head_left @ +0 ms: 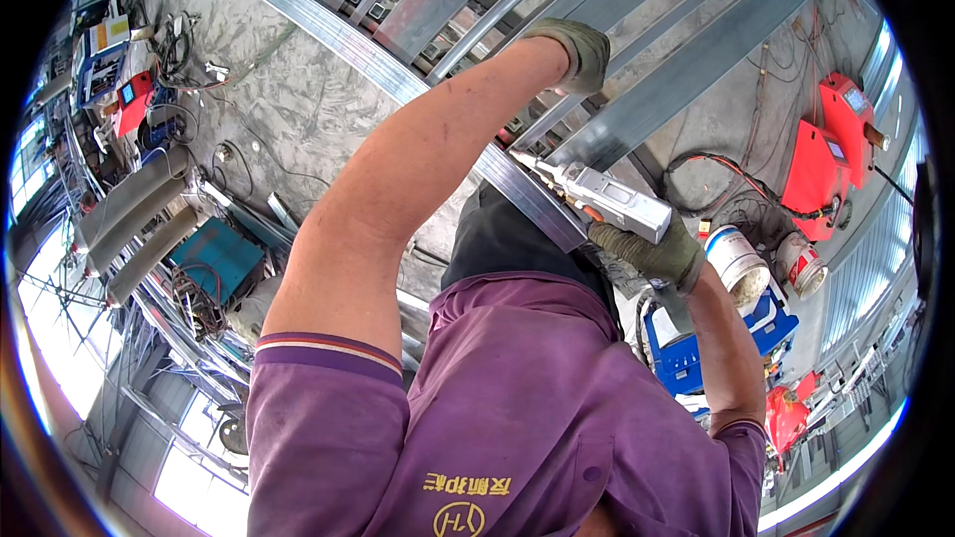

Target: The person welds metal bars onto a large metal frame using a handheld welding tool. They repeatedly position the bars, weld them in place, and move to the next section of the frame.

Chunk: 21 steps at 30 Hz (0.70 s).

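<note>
My right hand [652, 251], in a dark green work glove, grips a silver handheld welding gun [619, 201] with an orange trigger. Its thin nozzle points up and left, close to the joint where metal slats [662, 89] meet a long galvanised rail [398, 85]. My left arm reaches forward across the rail. Gloved too, my left hand [582, 55] is bent down over the slats with its fingers curled. What lies under those fingers is hidden, so I cannot make out what they hold.
Red machines with small screens [816, 174] stand on the right, beside coiled cables [711, 179] and white buckets [736, 264]. A blue case [681, 358] sits nearer. At left are another red machine [132, 99], a teal box [217, 259] and loose cables on the concrete floor [269, 109].
</note>
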Each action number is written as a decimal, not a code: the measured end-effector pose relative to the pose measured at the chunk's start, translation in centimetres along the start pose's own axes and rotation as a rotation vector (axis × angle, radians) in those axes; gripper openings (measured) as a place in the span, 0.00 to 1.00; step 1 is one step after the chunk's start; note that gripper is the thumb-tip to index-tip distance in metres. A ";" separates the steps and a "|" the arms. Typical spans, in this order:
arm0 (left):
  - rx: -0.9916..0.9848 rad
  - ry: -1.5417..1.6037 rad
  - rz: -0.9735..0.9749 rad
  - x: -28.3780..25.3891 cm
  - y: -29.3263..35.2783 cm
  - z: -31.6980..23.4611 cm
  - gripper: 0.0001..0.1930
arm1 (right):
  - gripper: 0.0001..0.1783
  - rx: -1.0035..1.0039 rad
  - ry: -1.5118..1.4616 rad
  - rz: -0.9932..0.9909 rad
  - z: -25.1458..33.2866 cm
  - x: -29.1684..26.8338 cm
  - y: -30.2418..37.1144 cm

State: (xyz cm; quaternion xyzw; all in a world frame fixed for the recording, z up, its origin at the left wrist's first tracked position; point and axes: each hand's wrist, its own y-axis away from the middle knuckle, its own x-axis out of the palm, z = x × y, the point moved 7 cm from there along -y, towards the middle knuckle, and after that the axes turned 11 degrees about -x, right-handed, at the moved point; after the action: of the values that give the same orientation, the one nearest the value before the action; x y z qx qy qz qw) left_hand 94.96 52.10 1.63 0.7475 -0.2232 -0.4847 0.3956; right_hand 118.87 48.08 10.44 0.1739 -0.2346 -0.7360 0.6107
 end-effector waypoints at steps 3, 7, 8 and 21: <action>0.011 -0.005 -0.029 -0.1 0.1 0.1 0.15 | 0.26 0.012 -0.009 -0.001 -0.5 0.2 0.0; 0.011 0.002 -0.013 -0.3 0.6 0.0 0.15 | 0.26 0.005 0.006 0.012 -0.4 0.2 -0.1; 0.008 0.006 -0.012 -0.3 0.6 0.1 0.15 | 0.26 0.018 -0.001 0.013 -0.4 0.2 -0.2; -0.023 0.023 0.010 -0.4 0.4 0.0 0.16 | 0.27 0.010 0.078 0.055 -0.2 -0.2 -0.6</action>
State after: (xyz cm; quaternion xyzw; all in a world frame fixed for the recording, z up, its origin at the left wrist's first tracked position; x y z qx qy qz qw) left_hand 94.79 52.11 2.14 0.7472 -0.2166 -0.4768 0.4092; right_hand 118.55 48.29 9.94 0.1991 -0.2188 -0.7105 0.6385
